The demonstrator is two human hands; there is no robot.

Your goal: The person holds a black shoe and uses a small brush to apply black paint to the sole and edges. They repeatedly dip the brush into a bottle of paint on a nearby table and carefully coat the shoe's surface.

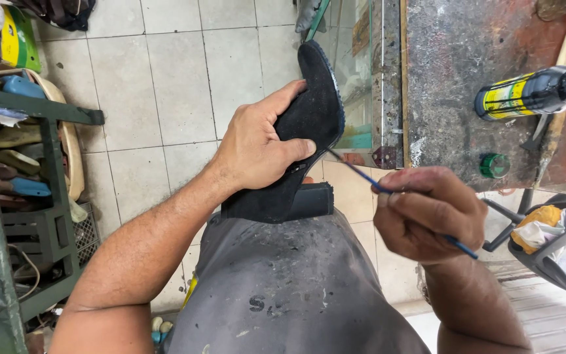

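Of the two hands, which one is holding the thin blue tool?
The right hand pinches the thin blue tool, its tip at the sole edge. The left hand instead grips the black shoe.

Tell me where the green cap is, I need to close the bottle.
In the head view the green cap sits at right on the stained workbench, near its front edge, below the lying dark bottle and above the right hand.
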